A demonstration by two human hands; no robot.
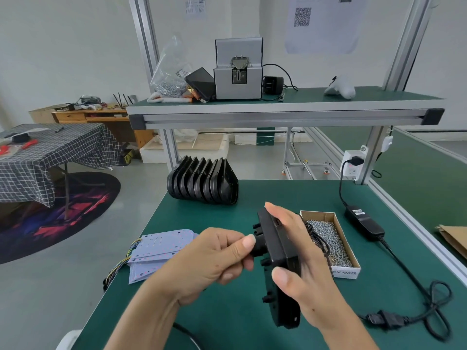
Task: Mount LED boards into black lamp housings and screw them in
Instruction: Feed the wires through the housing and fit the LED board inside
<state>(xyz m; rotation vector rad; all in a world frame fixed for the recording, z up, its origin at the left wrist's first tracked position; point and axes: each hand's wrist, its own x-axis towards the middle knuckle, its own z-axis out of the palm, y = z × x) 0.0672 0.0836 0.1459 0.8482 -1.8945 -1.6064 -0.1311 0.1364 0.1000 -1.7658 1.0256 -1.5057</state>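
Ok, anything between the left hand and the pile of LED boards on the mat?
Nothing visible. The LED boards lie uncovered on the green mat, just left of the left hand, which now pinches a fitting on the black housing held by the right hand.

Head view; looks forward-down; close over bench [227, 311]

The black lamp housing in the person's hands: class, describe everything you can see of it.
The black lamp housing is a flat, elongated piece of matte black, plastic-looking material, held on edge above the green table. Short round stubs stick out of its left-facing side. The right hand grips it, thumb on the near edge and fingers behind. The left hand pinches a black projection on its left side. Its inside is hidden.
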